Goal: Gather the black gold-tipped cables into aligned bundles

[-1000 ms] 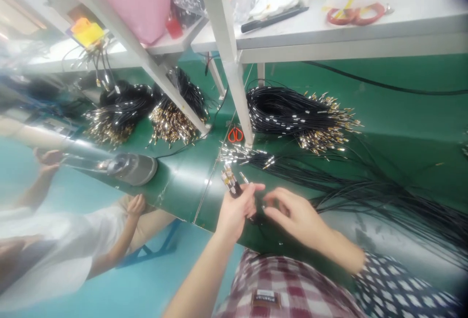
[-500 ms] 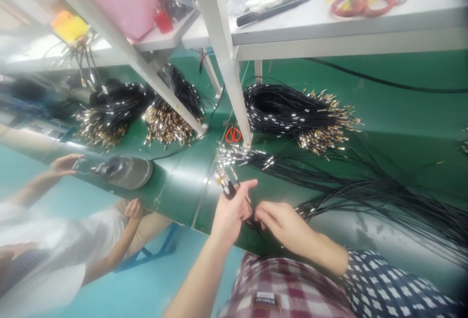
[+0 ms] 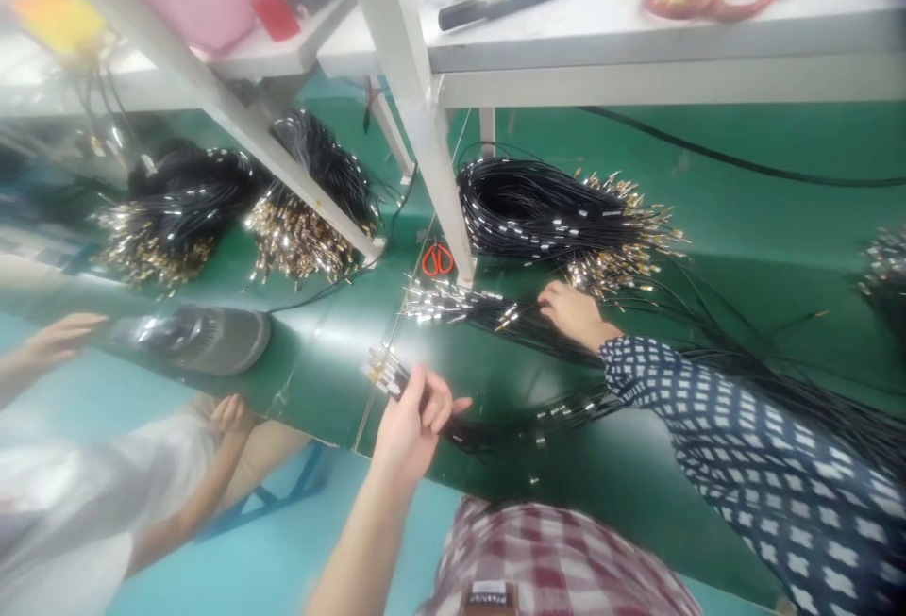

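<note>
My left hand [image 3: 414, 418] is closed around a small bunch of black cables [image 3: 386, 373] whose metal-tipped ends stick out past my fingers, near the front edge of the green belt [image 3: 743, 210]. My right hand [image 3: 572, 310], in a dotted dark sleeve, reaches out across the belt and rests on a loose row of black cables with silver ends [image 3: 467, 303]. Its fingers curl down onto the cables; what they grip is hidden. Loose cables [image 3: 708, 380] trail to the right from both hands.
A large coil of black cables with gold connectors [image 3: 559, 215] lies behind my right hand. Two more bundles [image 3: 233, 210] lie at left under a white shelf frame [image 3: 417, 116]. Orange scissors [image 3: 437, 259] sit by the post. Another person [image 3: 106, 493] sits at lower left.
My right hand has left the bunch in my left hand and reached forward to the row of cables on the belt. My left hand has shifted slightly left, still holding its bunch.
</note>
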A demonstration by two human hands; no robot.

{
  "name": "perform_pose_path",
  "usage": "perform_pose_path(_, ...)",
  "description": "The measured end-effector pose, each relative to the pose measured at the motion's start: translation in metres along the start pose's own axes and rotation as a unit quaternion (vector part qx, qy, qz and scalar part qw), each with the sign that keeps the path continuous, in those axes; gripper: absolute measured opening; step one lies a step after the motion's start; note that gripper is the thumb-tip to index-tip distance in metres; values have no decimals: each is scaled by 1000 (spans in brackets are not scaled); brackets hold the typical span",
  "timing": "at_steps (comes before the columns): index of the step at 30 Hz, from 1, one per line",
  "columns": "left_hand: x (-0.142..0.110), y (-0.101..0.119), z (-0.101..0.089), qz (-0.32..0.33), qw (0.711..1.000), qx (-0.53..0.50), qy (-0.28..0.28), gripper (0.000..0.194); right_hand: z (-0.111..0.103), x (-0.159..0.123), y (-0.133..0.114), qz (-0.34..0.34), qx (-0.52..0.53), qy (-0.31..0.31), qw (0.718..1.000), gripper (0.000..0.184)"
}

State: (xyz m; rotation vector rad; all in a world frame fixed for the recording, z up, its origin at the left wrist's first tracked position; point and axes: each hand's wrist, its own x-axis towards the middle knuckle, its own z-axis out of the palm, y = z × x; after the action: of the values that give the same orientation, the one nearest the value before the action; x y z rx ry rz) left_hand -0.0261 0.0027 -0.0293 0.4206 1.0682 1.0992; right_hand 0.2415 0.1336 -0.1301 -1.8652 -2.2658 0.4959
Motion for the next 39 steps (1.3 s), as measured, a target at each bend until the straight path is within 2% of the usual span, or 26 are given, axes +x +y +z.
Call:
perform_pose_path(2,-1,-2,-2,1,1000,-14,12,40,-4,0,11,-27,-7,-1,1000,22)
perform_pose_path(5,-2,-8,-1,-9,1000,-13,13,40,-16,-17,12,-75,-8,35,997,30)
perform_pose_path(8,-3,-11,8,-14,1000,2,2,36,-36,-42,-6,-89,43,71,993,34)
perform_pose_path(10,-5,-9,18,-9,1000,16,-2,31,-50,-63,-29,-74,137,53,986,34)
perform_pose_path(12,-9,-6,27,3,1000,25,-3,30,-62,-88,-59,-53,268,-13,962,36)
perform_pose_path(14,-13,-2,34,16,1000,25,-3,37,-69,-114,-87,-34,384,-99,917,40)
perform_pose_path(17,-18,-2,37,32,999,21,-2,41,-68,-147,-115,-18,485,-182,855,43)
perform_pose_path(20,-23,-9,35,30,999,40,2,34,-61,-161,-122,-3,525,-212,824,46)
perform_pose_path(24,-32,-21,32,-24,996,90,-3,34,-57,-161,-117,-5,549,-201,811,49)
perform_pose_path(27,-35,-20,33,-22,997,76,-14,38,-59,-161,-113,-8,551,-198,811,48)
perform_pose_path(30,-33,-13,36,14,999,53,-3,33,-61,-163,-114,-18,519,-243,819,43)
perform_pose_path(32,-32,-12,37,15,998,65,2,30,-63,-163,-119,-30,461,-245,852,36)
perform_pose_path(35,-33,-12,37,4,996,89,9,31,-62,-159,-130,-57,352,-139,924,25)
perform_pose_path(37,-34,-11,35,5,995,93,19,33,-58,-158,-132,-81,322,-100,938,25)
perform_pose_path(39,-34,-7,32,19,996,80,31,32,-53,-160,-127,-100,321,-121,934,30)
